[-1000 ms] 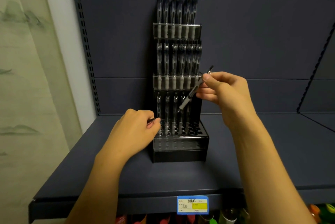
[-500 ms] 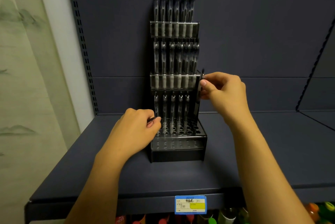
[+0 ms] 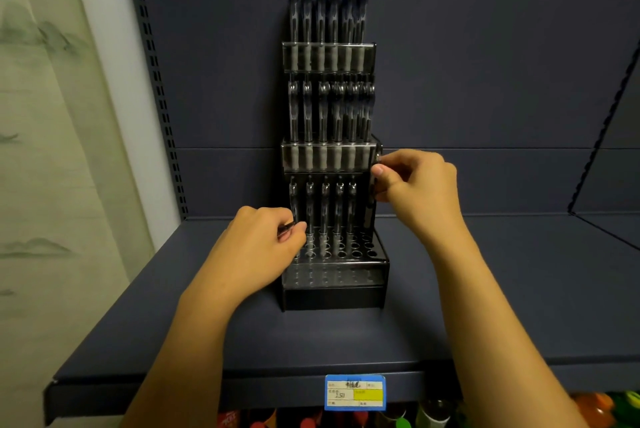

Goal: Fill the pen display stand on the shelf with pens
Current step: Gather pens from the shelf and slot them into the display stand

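A black three-tier pen display stand point(image 3: 334, 284) stands on the dark blue shelf point(image 3: 485, 289) against the back panel. Its top two tiers hold full rows of pens; the bottom tier has several pens point(image 3: 323, 209) in its back row and open holes in front. My right hand point(image 3: 414, 185) pinches a pen point(image 3: 372, 199) held upright at the stand's right edge, its tip down near the back-row holes. My left hand point(image 3: 258, 249) rests at the stand's lower left, fingers curled round dark pens point(image 3: 286, 228) whose ends poke out by my thumb.
A blue and yellow price tag point(image 3: 355, 392) hangs on the shelf's front edge. Coloured goods point(image 3: 602, 408) show on the level below. A slotted upright point(image 3: 156, 81) and a pale curtain point(image 3: 45, 150) lie to the left. A shelf bracket point(image 3: 602, 136) slants at the right.
My right hand has turned the pen from a slant to upright and lowered it at the right end of the bottom tier. My left hand has stayed put.
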A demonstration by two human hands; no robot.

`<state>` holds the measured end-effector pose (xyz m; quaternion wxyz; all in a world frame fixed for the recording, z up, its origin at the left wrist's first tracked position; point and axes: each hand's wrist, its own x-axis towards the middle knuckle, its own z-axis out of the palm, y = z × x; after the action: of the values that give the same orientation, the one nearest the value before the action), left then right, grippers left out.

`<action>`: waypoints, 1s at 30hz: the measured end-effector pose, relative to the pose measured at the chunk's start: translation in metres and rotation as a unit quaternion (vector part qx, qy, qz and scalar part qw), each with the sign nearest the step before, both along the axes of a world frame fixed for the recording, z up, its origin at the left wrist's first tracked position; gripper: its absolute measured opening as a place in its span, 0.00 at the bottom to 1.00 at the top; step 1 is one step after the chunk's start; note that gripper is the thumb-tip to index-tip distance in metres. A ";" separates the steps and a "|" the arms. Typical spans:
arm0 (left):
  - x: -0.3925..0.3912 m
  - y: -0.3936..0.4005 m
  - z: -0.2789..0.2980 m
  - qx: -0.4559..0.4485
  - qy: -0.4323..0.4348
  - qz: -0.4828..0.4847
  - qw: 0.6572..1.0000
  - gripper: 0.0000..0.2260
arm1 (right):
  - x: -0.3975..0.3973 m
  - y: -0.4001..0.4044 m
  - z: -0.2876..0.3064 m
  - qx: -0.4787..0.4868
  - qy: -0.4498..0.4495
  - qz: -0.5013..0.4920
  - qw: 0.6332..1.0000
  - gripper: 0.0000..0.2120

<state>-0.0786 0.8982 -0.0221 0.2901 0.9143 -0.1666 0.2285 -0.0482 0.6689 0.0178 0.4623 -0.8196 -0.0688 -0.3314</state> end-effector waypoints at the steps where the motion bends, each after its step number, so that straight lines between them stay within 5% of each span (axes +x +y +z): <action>1: -0.001 -0.001 0.001 -0.002 -0.002 0.000 1.000 0.20 | 0.001 0.000 -0.002 -0.007 0.010 0.002 1.000 0.07; 17: -0.003 -0.002 0.026 -0.096 -0.044 0.014 0.994 0.22 | -0.007 0.008 -0.009 -0.183 0.136 -0.042 0.973 0.14; 23: 0.005 0.017 0.044 -0.197 -0.001 -0.009 0.980 0.22 | -0.029 0.012 0.006 -0.177 0.104 -0.074 0.976 0.17; 30: -0.005 0.030 0.076 -0.355 0.085 -0.095 0.926 0.20 | -0.079 0.076 0.014 -0.096 0.057 0.065 0.992 0.07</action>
<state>-0.0841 0.9287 0.0544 0.6291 0.7474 -0.1351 0.1657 -0.1272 0.7449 0.0320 0.4053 -0.8716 -0.1273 -0.2448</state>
